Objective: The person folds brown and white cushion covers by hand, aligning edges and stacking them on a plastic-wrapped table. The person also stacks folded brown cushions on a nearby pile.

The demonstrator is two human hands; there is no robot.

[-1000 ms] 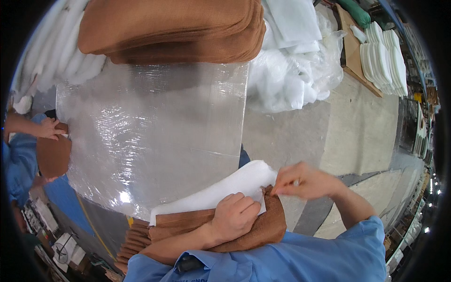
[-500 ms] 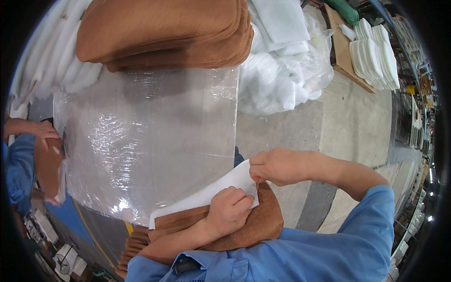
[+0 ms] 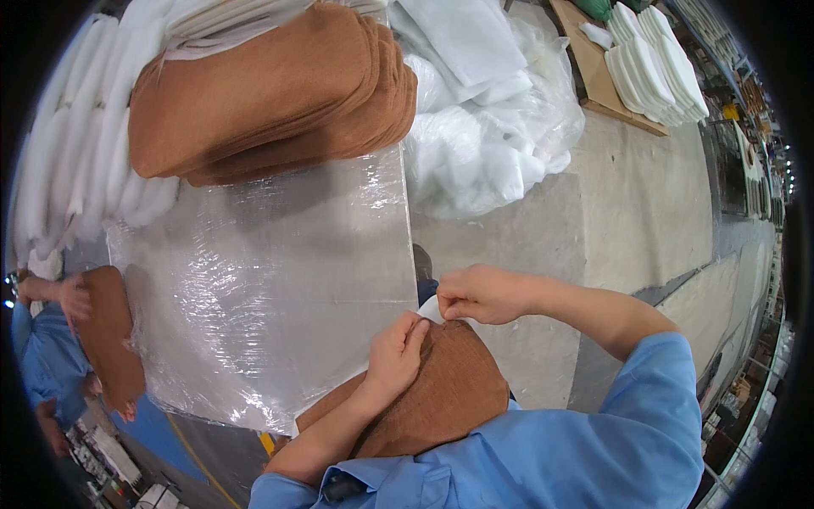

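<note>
Here, close together, both hands (image 3: 396, 354) (image 3: 480, 294) pinch the brown cover (image 3: 454, 386) beside white padding (image 3: 431, 310), right elbow (image 3: 660, 338) bent outward.

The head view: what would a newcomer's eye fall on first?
Probably the thick brown stack at the upper left, on a table covered in shiny film. Next, at lower centre, the person's left hand and right hand gripping a brown cover where white padding peeks out. A crumpled white heap right of the stack also stands out.
</note>
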